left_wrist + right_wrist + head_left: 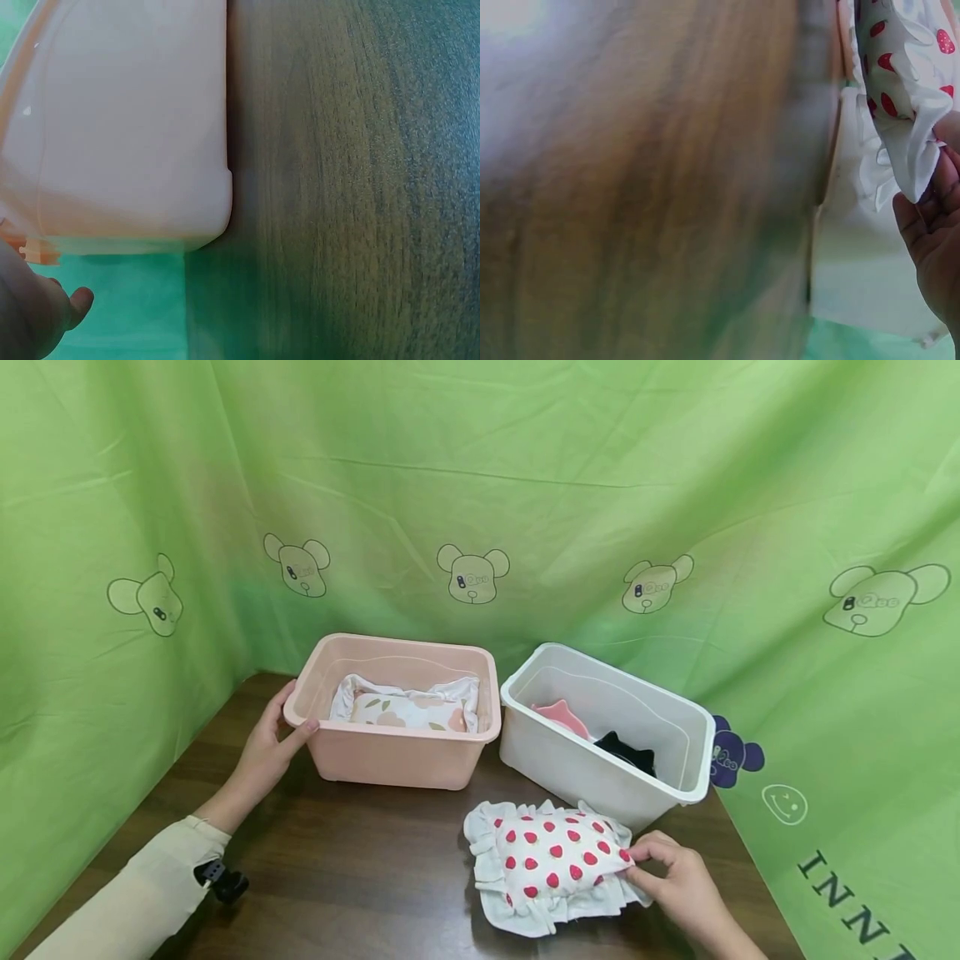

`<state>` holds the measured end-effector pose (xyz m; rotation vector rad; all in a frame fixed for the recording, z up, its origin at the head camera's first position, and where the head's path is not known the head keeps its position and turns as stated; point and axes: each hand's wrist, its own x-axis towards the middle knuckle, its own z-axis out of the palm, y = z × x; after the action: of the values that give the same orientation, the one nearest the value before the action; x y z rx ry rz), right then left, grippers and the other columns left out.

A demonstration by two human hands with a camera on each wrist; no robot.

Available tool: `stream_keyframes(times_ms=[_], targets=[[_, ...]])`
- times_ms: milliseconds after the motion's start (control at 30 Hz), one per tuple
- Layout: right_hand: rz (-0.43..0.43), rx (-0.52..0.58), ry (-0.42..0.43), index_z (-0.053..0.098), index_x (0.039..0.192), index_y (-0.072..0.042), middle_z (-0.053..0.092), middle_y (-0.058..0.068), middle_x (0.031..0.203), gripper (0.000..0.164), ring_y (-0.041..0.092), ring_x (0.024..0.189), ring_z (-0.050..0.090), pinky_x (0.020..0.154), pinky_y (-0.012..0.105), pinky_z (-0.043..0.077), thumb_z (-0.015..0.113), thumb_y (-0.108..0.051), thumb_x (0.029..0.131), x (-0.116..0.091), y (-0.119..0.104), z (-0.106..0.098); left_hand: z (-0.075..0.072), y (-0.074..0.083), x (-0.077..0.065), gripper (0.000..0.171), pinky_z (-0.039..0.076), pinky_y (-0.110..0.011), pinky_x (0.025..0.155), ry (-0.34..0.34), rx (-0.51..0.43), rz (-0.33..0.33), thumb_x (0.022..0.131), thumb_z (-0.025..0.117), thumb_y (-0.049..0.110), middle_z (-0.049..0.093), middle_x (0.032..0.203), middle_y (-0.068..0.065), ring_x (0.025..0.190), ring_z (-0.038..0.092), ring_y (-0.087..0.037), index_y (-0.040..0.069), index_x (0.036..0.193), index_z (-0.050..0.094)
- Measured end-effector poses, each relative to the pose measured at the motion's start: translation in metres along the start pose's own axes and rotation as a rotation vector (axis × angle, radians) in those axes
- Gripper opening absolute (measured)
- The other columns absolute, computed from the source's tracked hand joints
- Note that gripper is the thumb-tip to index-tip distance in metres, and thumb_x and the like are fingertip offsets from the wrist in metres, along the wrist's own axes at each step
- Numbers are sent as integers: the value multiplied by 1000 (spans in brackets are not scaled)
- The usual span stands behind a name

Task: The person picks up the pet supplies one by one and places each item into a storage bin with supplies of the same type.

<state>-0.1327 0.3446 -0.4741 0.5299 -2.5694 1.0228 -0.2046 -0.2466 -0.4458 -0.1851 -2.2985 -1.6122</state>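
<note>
Strawberry pillow (551, 858): right hand (681, 878) pinched corner, near white bin (558, 766).
Pink bin (397, 760): left hand (265, 750) gripped rim, perhaps for steadiness.

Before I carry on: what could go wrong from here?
The right hand pinches the strawberry-print pillow at one end, so it might twist or slip. Its ruffle sits near the white bin and could brush it. The left hand grips the pink bin by its rim; an uneven pull could shift it.

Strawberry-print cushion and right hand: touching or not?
Touching. The head view shows it: the right hand pinches the frilled edge of the strawberry-print cushion between thumb and fingers.
</note>
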Motion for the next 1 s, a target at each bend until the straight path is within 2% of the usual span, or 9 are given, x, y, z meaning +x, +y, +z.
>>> stream_keyframes(times_ms=[167, 400, 500, 800, 1000], targets=[[-31, 12, 10, 75, 80, -23, 68, -7, 87, 38, 1, 87, 59, 85, 5, 38, 87, 10, 67, 4, -7, -7, 1, 0, 0, 78, 34, -24, 103, 2, -1, 6, 101, 66, 21, 33, 164, -14, 142, 39, -34, 18, 165, 21], [-96, 47, 20, 76, 82, -22, 69, -6, 89, 39, -1, 89, 60, 87, 4, 40, 87, 12, 67, 14, -22, -18, 0, -1, 0, 78, 34, -35, 109, 4, -6, 9, 101, 66, 21, 32, 165, -14, 144, 37, -34, 18, 165, 22], [-105, 50, 17, 76, 83, -22, 70, -5, 89, 39, -1, 90, 61, 87, 5, 41, 87, 12, 67, 19, -29, -24, 1, -2, 0, 78, 33, -27, 107, 3, -10, 11, 101, 66, 21, 32, 165, -13, 145, 36, -34, 19, 165, 22], [-97, 59, 8, 76, 84, -20, 71, -6, 92, 36, -2, 92, 61, 88, 6, 42, 85, 11, 70, 35, -48, -42, 2, -3, -1, 77, 32, -15, 101, 19, -27, 25, 101, 66, 19, 35, 163, -16, 143, 39, -34, 17, 164, 24], [-58, 77, 4, 77, 85, -15, 71, -9, 95, 30, -4, 96, 61, 91, 5, 41, 83, 11, 73, 46, -58, -53, 3, -2, -1, 77, 34, -23, 104, 19, -21, 11, 101, 66, 20, 38, 161, -18, 141, 41, -35, 16, 164, 23]])
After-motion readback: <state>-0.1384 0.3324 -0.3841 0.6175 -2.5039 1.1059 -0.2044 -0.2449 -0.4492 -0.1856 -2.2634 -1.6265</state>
